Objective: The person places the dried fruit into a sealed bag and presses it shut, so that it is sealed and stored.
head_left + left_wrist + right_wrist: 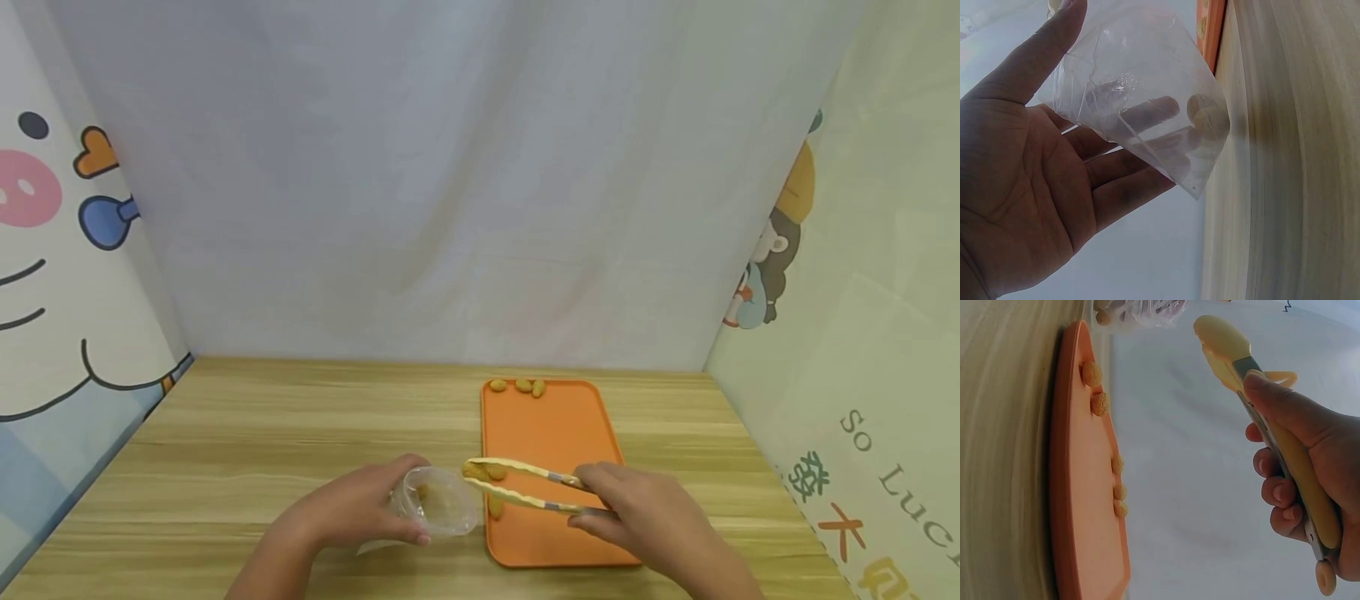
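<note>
My left hand (367, 508) grips a clear plastic bag (1147, 69) with its mouth turned toward the tray. Inside, at the bottom, lie brown walnut-like pieces (1207, 115). My right hand (645, 508) holds yellow-tipped tongs (517, 497) across the tray's left edge. Between the tong tips, beside the bag mouth, is a brown walnut-like piece (472, 471). The tong head hides that piece in the right wrist view. Under the tongs, two more pieces (1092, 374) rest along the edge of the orange tray (555, 425).
Several brown walnut-like pieces (523, 386) sit along the tray's far edge. Both bag and tray are over a wood-grain table (300, 417). A pale curtain (450, 208) hangs behind it, with printed cloths (862, 375) at the sides.
</note>
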Available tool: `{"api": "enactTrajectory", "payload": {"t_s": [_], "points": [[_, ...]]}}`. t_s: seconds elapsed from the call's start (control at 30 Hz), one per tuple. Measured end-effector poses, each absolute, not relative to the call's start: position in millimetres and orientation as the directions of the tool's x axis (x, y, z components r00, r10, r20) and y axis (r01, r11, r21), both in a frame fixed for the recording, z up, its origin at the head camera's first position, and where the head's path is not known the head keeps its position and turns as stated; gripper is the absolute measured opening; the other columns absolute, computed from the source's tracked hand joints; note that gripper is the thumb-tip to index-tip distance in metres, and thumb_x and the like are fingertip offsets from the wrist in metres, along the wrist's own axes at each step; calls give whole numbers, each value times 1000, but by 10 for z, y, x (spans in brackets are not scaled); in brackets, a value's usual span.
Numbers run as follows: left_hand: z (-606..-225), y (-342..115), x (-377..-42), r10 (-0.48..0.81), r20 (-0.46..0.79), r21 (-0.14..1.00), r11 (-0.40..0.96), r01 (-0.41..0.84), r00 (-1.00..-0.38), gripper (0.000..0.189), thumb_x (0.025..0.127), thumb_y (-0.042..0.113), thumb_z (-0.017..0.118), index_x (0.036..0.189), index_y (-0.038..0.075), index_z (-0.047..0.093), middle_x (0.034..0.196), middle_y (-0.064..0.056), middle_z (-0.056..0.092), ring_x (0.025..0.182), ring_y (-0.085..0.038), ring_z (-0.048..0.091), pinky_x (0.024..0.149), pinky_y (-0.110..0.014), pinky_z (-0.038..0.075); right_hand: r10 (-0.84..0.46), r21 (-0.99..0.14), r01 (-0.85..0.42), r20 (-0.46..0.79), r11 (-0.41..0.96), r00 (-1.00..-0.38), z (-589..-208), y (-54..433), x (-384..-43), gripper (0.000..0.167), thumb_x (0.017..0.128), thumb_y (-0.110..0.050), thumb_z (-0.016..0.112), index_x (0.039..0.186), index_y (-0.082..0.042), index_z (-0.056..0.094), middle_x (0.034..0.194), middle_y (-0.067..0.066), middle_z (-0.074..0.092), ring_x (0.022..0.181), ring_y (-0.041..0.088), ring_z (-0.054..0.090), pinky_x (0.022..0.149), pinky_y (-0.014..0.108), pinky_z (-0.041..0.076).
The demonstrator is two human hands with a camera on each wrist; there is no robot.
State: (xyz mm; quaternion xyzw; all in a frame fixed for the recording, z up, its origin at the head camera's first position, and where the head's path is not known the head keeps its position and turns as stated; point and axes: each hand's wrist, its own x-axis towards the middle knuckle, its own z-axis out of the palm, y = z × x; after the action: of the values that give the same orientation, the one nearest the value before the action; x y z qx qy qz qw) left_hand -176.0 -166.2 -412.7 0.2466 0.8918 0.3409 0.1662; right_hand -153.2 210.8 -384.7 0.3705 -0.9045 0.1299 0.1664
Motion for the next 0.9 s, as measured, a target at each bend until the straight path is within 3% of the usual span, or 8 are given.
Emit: {"api": "enactTrajectory", "payload": {"t_s": [0.4, 0.9], "points": [[-4119, -1663, -1750, 560, -125, 689, 643, 335, -819, 77, 73, 62, 76, 135, 26, 47, 103, 14, 61, 88, -6, 57, 80, -34, 48, -677, -129, -746, 341, 654, -653, -3862, 1928, -1481, 37, 82, -46, 74, 106, -21, 60, 79, -18, 57, 56, -10, 33, 50, 10, 32], [-4108, -1641, -1738, 561, -122, 687, 643, 338, -819, 77, 73, 60, 78, 135, 25, 47, 102, 14, 61, 87, -5, 57, 80, -33, 48, -678, -135, -734, 303, 666, -670, -3917, 1895, -1485, 38, 81, -48, 74, 107, -22, 61, 81, -16, 59, 57, -9, 35, 50, 11, 35]]}}
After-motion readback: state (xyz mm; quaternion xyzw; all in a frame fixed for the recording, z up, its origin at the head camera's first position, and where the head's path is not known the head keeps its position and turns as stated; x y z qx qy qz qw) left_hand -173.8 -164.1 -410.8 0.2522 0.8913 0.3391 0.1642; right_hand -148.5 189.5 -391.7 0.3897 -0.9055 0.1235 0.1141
